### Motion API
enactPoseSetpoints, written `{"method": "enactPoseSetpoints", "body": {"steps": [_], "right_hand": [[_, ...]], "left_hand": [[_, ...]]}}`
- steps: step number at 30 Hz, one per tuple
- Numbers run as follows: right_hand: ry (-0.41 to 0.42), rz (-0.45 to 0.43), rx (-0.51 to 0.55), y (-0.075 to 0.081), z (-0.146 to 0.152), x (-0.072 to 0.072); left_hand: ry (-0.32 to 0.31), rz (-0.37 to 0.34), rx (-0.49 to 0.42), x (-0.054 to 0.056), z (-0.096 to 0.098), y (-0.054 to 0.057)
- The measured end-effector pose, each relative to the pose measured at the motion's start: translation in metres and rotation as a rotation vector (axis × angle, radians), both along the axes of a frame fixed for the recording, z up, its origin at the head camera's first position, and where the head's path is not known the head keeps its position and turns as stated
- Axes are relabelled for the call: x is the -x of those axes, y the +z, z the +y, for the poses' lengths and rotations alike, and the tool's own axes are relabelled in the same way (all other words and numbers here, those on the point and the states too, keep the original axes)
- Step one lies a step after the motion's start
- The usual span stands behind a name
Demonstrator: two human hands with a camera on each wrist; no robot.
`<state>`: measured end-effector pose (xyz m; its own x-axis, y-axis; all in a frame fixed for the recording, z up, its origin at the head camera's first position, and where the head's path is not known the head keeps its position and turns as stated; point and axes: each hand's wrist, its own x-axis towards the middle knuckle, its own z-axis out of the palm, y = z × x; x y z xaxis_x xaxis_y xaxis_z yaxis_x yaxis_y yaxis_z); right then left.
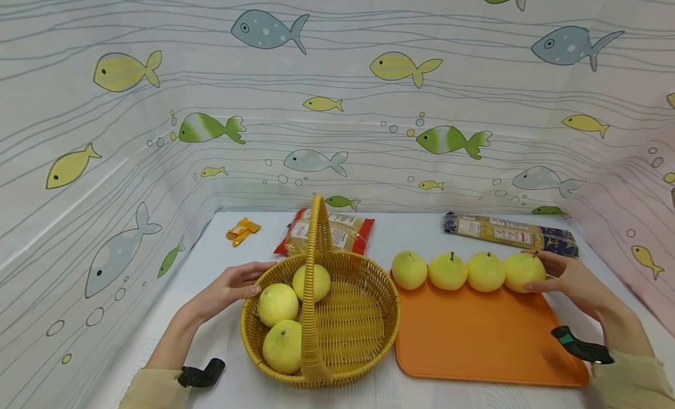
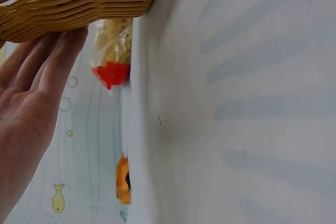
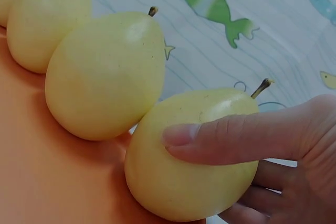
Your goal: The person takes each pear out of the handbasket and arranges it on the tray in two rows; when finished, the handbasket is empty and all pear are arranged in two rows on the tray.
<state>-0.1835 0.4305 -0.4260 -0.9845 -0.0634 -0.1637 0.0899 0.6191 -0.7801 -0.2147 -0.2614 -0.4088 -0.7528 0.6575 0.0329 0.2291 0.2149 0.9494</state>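
My right hand (image 1: 572,277) holds the rightmost yellow pear (image 1: 524,272) on the orange tray (image 1: 474,344). In the right wrist view the thumb lies across the pear (image 3: 184,182), with the other fingers behind it. Several pears stand in a row along the tray's far edge, and this one ends it on the right. A woven basket (image 1: 364,371) with a tall handle holds 3 pears in its left half. My left hand (image 1: 224,292) is at the basket's left side, its extended fingers against the weave in the left wrist view.
Behind the basket lies a clear bag (image 1: 337,230) with red ends. Small orange packets (image 1: 242,230) are at the back left. A long blue-ended package (image 1: 511,232) lies behind the pears. Fish-patterned sheeting (image 1: 369,145) walls the white table at the back and sides.
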Motion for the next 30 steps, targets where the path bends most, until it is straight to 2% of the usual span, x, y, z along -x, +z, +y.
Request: {"method": "enactPoseSetpoints", "body": {"steps": [11, 23, 30], "right_hand": [[0.000, 0.011, -0.009, -0.0104, 0.0032, 0.0015], [0.016, 0.015, -0.036, -0.0098, 0.0057, 0.0019], [0.000, 0.059, 0.109, -0.0017, 0.0076, -0.0025]], "left_hand": [[-0.001, -0.004, -0.003, 0.0000, -0.0005, 0.0000], [0.000, 0.007, -0.010, -0.0015, -0.0002, -0.0014], [0.014, -0.003, 0.002, -0.0031, 0.0000, 0.0015]]}}
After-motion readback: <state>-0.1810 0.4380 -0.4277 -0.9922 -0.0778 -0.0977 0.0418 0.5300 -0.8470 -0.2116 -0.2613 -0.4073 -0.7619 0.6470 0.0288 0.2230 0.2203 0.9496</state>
